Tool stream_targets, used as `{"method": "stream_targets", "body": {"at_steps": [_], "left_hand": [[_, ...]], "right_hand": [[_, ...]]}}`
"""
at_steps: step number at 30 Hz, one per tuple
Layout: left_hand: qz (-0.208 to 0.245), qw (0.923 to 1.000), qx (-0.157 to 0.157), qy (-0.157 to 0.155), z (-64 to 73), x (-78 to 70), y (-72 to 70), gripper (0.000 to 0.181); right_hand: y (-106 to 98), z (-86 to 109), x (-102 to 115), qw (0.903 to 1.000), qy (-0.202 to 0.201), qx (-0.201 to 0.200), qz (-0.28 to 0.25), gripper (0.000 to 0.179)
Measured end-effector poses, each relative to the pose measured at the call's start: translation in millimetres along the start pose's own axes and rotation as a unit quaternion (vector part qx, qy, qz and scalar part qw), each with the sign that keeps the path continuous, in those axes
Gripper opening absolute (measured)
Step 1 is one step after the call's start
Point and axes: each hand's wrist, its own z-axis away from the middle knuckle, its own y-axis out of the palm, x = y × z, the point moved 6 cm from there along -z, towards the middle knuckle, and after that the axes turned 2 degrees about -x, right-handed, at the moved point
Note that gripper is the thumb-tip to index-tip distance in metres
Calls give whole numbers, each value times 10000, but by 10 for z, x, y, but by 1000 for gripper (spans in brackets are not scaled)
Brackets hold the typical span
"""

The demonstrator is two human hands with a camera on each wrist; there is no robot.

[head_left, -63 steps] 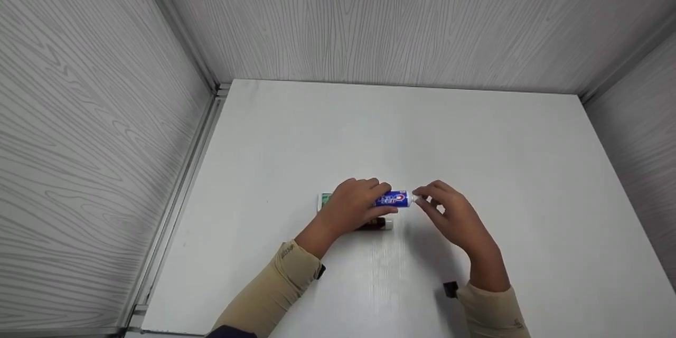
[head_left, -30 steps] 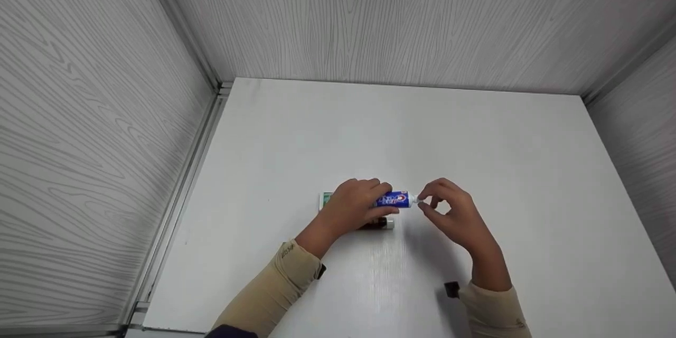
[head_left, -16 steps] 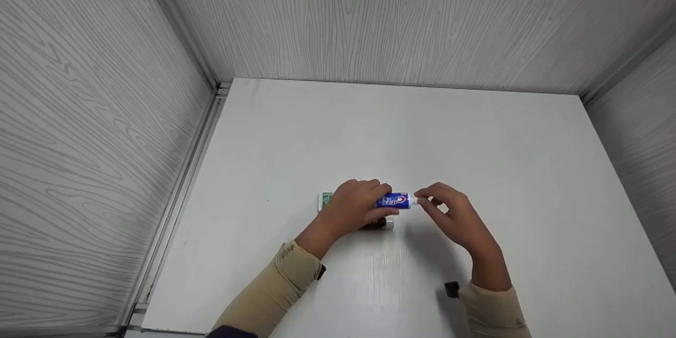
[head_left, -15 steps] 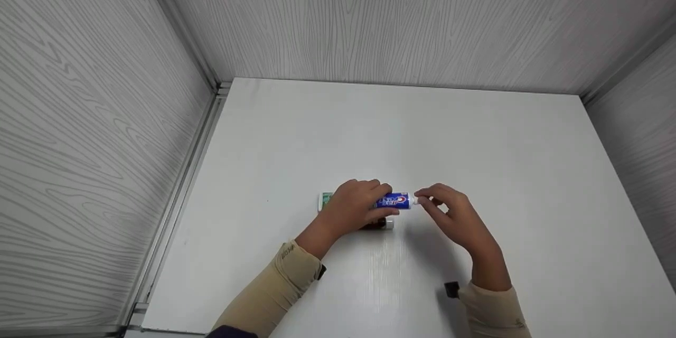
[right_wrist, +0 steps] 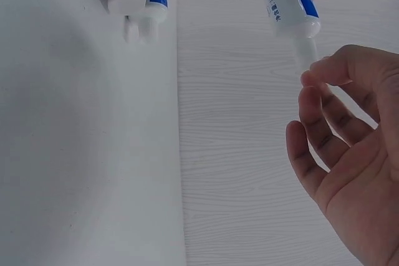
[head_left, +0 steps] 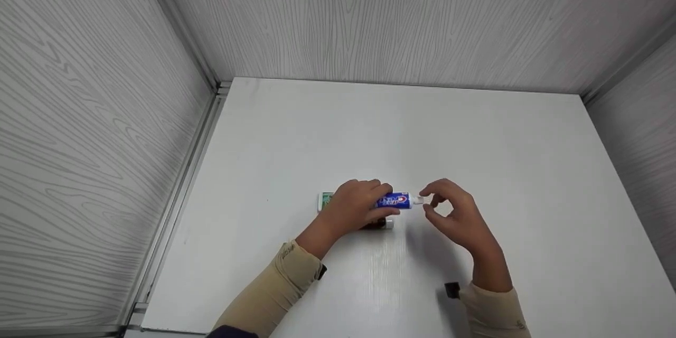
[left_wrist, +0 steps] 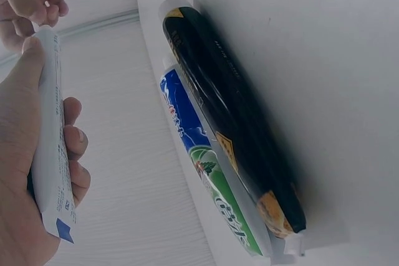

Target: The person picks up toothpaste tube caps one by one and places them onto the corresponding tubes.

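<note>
My left hand grips a blue and white toothpaste tube, its white cap end pointing right. In the left wrist view the thumb lies along the tube's pale printed back. The right hand is at the cap, thumb and index finger spread a little around its outer end. In the right wrist view these fingertips are right at the tip of the cap. Below the left hand lie a green and blue toothpaste tube and a dark toothpaste tube with a white cap, side by side.
The white tabletop carries the two lying tubes near its middle. Grey wood-patterned panels stand behind and at both sides. A metal rail runs along the left edge.
The right thumb and index finger, earlier close together on the cap, have spread and drawn slightly right, showing more of the cap. The left hand and its toothpaste tube stay nearly still.
</note>
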Motion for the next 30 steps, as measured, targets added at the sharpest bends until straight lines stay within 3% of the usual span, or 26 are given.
{"method": "stream_targets", "body": {"at_steps": [6,15,30], "left_hand": [[17,10000,73,-17,-5,-6,-3,51],[40,9999,-104,41,1,-4,-31,48],[5,9999,-100,116,12,-30,-35,48]], "right_hand": [[16,-10,12,10000,-47,5,46,31],[34,-15,-10,9997,-138,186,89,16],[74,-24,-71,9956,704,609,115,15]]}}
